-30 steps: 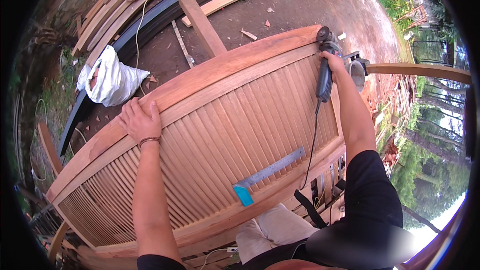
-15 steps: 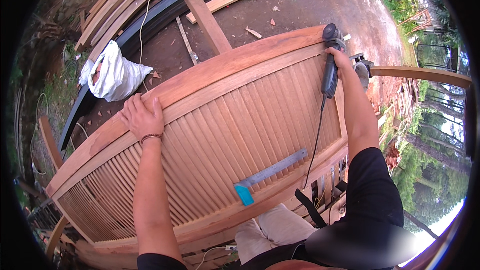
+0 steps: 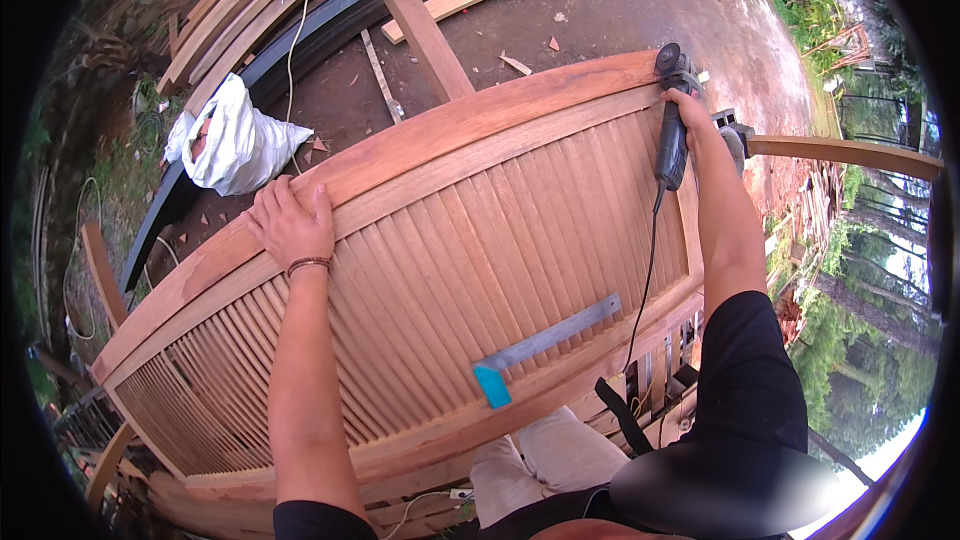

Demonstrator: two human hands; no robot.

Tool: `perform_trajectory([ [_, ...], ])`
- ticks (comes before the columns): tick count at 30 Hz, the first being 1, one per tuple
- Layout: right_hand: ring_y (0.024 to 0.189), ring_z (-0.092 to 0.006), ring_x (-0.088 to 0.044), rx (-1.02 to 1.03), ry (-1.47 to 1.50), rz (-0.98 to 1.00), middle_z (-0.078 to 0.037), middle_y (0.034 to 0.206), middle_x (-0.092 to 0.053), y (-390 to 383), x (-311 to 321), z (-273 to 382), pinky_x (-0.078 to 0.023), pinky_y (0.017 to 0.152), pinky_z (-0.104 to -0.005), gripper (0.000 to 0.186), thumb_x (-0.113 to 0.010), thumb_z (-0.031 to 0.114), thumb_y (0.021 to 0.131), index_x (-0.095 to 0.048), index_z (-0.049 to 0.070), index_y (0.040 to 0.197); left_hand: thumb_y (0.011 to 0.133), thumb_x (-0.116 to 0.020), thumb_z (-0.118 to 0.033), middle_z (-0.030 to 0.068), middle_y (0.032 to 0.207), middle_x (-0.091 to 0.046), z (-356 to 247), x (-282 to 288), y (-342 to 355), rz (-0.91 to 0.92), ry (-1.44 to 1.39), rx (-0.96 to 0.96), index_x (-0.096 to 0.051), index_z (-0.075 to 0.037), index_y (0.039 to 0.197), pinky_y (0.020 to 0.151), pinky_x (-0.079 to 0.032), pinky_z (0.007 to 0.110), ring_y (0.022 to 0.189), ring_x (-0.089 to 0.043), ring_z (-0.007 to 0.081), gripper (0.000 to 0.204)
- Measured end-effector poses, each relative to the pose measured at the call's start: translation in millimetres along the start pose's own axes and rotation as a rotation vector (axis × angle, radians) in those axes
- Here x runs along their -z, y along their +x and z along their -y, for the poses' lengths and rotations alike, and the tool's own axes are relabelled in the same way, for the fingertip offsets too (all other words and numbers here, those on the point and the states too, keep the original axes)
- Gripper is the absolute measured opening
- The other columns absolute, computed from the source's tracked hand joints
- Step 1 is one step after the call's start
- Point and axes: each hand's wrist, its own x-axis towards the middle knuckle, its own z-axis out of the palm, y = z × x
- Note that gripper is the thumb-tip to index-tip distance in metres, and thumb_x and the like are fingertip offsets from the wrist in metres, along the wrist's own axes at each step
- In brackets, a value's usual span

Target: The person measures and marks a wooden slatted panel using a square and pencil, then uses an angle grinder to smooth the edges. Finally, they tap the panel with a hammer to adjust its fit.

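A large wooden louvered door point(image 3: 480, 210) with many slats lies flat in front of me. My left hand point(image 3: 292, 222) rests on its far rail, fingers laid over the wood and thumb apart, holding nothing. At the far right corner of the door, my right hand point(image 3: 685, 120) is wrapped around the body of an angle grinder point(image 3: 671, 155). The grinder's disc end sits by the end of the far rail; whether it touches the wood I cannot tell. Across the slats near me lies a try square point(image 3: 550, 332) with a metal blade and turquoise handle.
The grinder's black cord point(image 3: 645, 280) runs over the door toward me. A white sack point(image 3: 240, 145) stands beyond the left hand. Stacked planks point(image 3: 240, 15) lie far left, and a wooden beam point(image 3: 425, 35) projects behind the door. Another beam point(image 3: 850, 150) extends right.
The whole view has shifted slightly. Both hands keep their places on the door rail and the grinder, with no clear movement relative to the door.
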Motion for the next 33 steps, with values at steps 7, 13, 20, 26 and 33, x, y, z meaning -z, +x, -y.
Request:
perform_trajectory([
  [7, 0.049, -0.0239, -0.059, 0.017, -0.082, 0.026, -0.011, 0.067, -0.059, 8.6, 1.9, 13.5, -0.051, 0.046, -0.0378, 0.038, -0.074, 0.03, 0.07, -0.054, 0.006, 0.091, 0.084, -0.061, -0.045, 0.0116, 0.124, -0.055, 2.0, -2.4, -0.2, -0.011, -0.035, 0.013, -0.055, -0.005, 0.122, 0.113, -0.02, 0.057, 0.127, -0.044, 0.0313, 0.055],
  [13, 0.05, -0.0236, -0.06, 0.003, -0.11, -0.003, -0.012, 0.068, -0.06, 12.4, -0.6, 25.0, -0.052, 0.047, -0.037, 0.039, -0.074, 0.029, 0.069, -0.056, 0.004, 0.092, 0.084, -0.061, -0.047, 0.0123, 0.124, -0.055, 2.2, -1.4, -0.4, -0.008, -0.042, 0.022, -0.055, -0.005, 0.122, 0.114, -0.02, 0.056, 0.126, -0.044, 0.0321, 0.057],
  [20, 0.05, -0.0236, -0.059, -0.015, -0.089, 0.006, -0.011, 0.066, -0.059, -2.0, -1.3, 16.1, -0.052, 0.047, -0.0376, 0.035, -0.073, 0.028, 0.069, -0.056, 0.004, 0.089, 0.084, -0.06, -0.048, 0.0134, 0.124, -0.055, 3.2, -2.4, -0.4, -0.008, -0.038, 0.018, -0.056, -0.005, 0.122, 0.114, -0.018, 0.057, 0.126, -0.043, 0.0322, 0.057],
  [26, 0.047, -0.0227, -0.055, -0.063, -0.008, 0.029, -0.009, 0.065, -0.056, -27.7, -2.2, -0.9, -0.048, 0.045, -0.0375, 0.028, -0.072, 0.022, 0.071, -0.055, 0.005, 0.084, 0.086, -0.059, -0.048, 0.0114, 0.124, -0.054, -0.7, 2.1, -0.7, 0.008, -0.028, 0.037, -0.056, -0.007, 0.124, 0.113, -0.022, 0.056, 0.127, -0.044, 0.0304, 0.056],
  [33, 0.049, -0.0242, -0.059, -0.067, 0.008, 0.113, -0.01, 0.065, -0.059, -49.6, 1.4, -21.1, -0.051, 0.047, -0.0376, 0.03, -0.071, 0.025, 0.073, -0.055, 0.003, 0.084, 0.087, -0.057, -0.051, 0.0113, 0.126, -0.054, 1.8, 1.9, -2.9, -0.008, -0.027, 0.036, -0.055, -0.007, 0.125, 0.114, -0.02, 0.056, 0.128, -0.043, 0.0305, 0.058],
])
